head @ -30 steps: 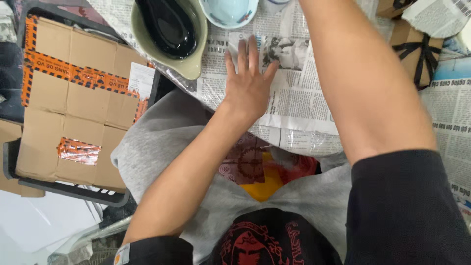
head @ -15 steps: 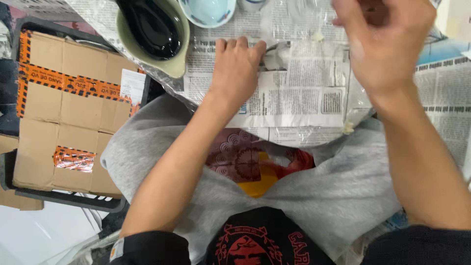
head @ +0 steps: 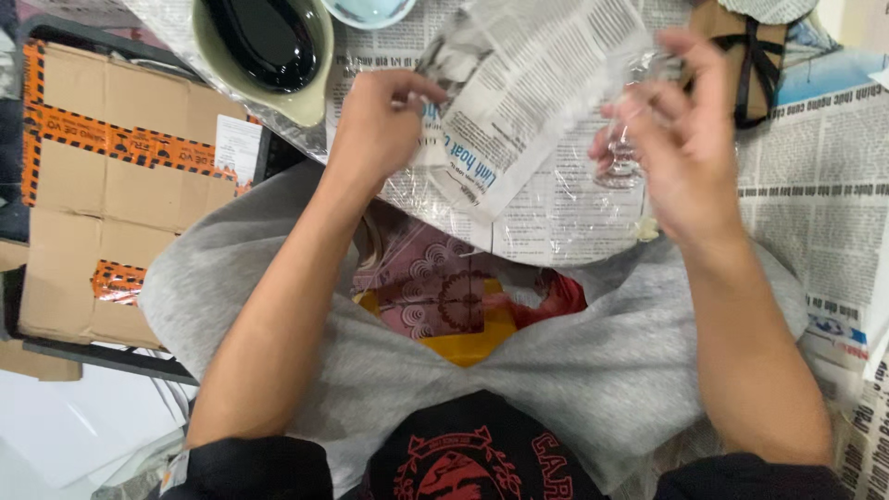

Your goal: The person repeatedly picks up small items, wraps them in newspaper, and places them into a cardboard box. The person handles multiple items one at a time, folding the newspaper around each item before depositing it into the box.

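My left hand (head: 375, 125) pinches a sheet of newspaper (head: 528, 88) lifted over the tabletop (head: 815, 185); my right hand (head: 681, 139) grips a small clear glass (head: 622, 153) beside it. The glass looks still unwrapped; wrapping remains.

A pale green ceramic dish (head: 310, 88) with a glossy black inside stands at the far left edge of the newspaper-covered table (head: 815, 222). Just right of it is a light blue bowl (head: 369, 11), cut off by the frame. At the far right lies a small brown box (head: 750, 46) tied with black ribbon. Off the table's left edge sits a cardboard box (head: 102, 204) with orange tape.
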